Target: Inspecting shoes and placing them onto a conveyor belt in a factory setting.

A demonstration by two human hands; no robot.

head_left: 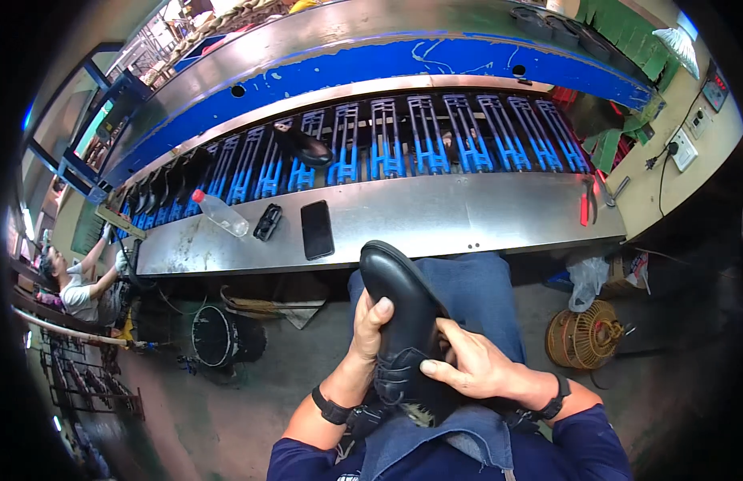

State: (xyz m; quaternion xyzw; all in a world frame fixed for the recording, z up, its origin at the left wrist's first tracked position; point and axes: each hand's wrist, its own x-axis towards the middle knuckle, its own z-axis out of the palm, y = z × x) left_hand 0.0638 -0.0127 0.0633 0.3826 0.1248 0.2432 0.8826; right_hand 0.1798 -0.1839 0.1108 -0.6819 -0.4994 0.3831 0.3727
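A black leather lace-up shoe (pixel 394 290) is held over my lap, its rounded toe pointing away from me and its laces toward me. My left hand (pixel 367 325) wraps the left side of the shoe, with the thumb on the upper. At the other side my right hand (pixel 475 361) is closed on the shoe near the laces and its opening. Some of its fingers are hidden behind the shoe. A pale, frayed-looking patch shows by the shoe's heel end, close to my denim apron (pixel 435 433).
Across a metal ledge (pixel 419 210) lie a clear bottle (pixel 224 216), a black case-like object (pixel 267 222), a phone (pixel 317 229) and pliers (pixel 589 200). Beyond run blue racks (pixel 387 152) with another black shoe (pixel 307 148). A round basket (pixel 584 337) and bucket (pixel 213 337) flank me. A co-worker (pixel 78 280) is left.
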